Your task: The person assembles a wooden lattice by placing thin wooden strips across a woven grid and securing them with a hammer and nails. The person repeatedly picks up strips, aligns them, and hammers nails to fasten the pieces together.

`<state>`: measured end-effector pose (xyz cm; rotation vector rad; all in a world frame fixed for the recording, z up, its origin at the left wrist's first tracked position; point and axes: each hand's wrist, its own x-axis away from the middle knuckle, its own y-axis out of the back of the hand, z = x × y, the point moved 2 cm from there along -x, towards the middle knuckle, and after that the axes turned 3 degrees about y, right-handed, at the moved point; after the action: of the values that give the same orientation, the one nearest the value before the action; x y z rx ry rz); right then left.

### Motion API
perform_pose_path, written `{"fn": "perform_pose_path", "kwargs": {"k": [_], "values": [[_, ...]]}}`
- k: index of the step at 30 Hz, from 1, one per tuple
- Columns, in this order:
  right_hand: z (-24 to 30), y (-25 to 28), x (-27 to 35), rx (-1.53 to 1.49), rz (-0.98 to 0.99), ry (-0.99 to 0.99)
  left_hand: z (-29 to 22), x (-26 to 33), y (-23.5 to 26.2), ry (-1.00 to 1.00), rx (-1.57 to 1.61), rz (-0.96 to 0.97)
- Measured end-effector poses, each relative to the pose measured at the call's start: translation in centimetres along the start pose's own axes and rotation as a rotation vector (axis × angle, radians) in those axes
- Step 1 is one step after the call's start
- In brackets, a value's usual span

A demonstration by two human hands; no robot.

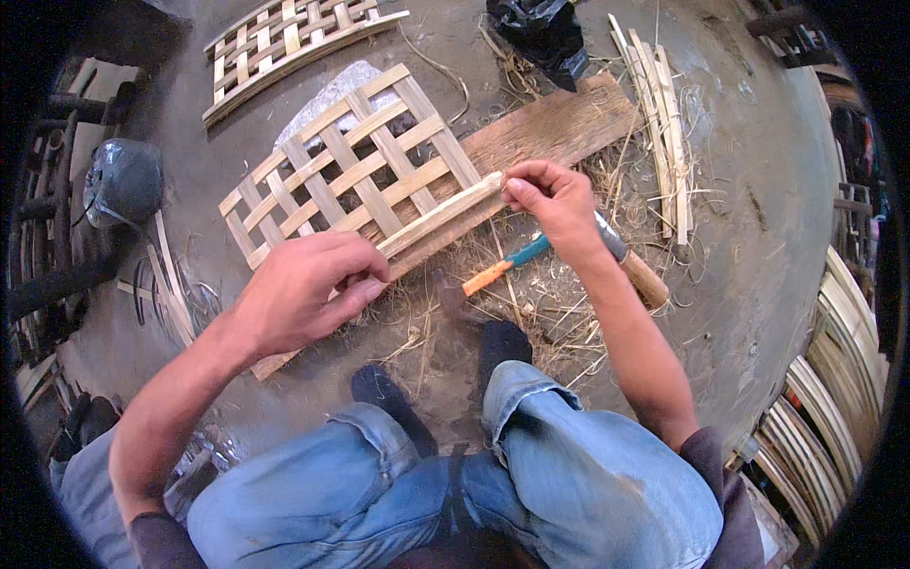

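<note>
A woven bamboo panel (pixel 334 180) of crossing flat slats slants up from my hands, with a split edge strip (pixel 444 216) along its near side. My left hand (pixel 308 289) is curled closed at the left part of this near edge; the strip runs behind its fingers. At the strip's right end, my right hand (pixel 561 204) pinches with thumb and fingertips; whether a thin strand is also between them is too small to tell. Below the edge lies a hammer (pixel 502 269) with a blue and orange handle. Beside my right forearm rests a tool with a wooden handle (pixel 646 279).
A wooden board (pixel 559 123) lies partly under the panel. Another woven panel (pixel 284 43) is at the far left. Bamboo strips (pixel 664 133) lie at the right, a black plastic bag (pixel 540 38) behind. Shavings litter the floor near my feet. Curved bamboo bundles (pixel 806 436) stand at the right.
</note>
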<state>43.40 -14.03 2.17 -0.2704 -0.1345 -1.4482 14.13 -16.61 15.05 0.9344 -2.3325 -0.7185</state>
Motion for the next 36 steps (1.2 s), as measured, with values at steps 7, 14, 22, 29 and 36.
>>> {"fn": "perform_pose_path", "kwargs": {"k": [7, 14, 22, 29, 36], "values": [[-3.0, -1.0, -1.3, 0.454, -0.061, 0.239, 3.4, -6.4, -7.5, 0.076, -0.103, -0.456], [-3.0, -0.8, -3.3, 0.673, 0.095, 0.551, 4.4, -11.5, -14.3, 0.227, -0.129, -0.791], [-3.1, -0.3, -3.7, 0.765, 0.158, 0.659, 5.0, -11.7, -14.8, 0.207, -0.137, -0.753], [-3.3, -0.4, -3.9, 0.777, 0.159, 0.704, 5.6, -11.8, -15.2, 0.185, -0.160, -0.801], [-3.3, -0.3, -4.0, 0.807, 0.172, 0.745, 5.5, -11.9, -15.4, 0.193, -0.174, -0.800]]}}
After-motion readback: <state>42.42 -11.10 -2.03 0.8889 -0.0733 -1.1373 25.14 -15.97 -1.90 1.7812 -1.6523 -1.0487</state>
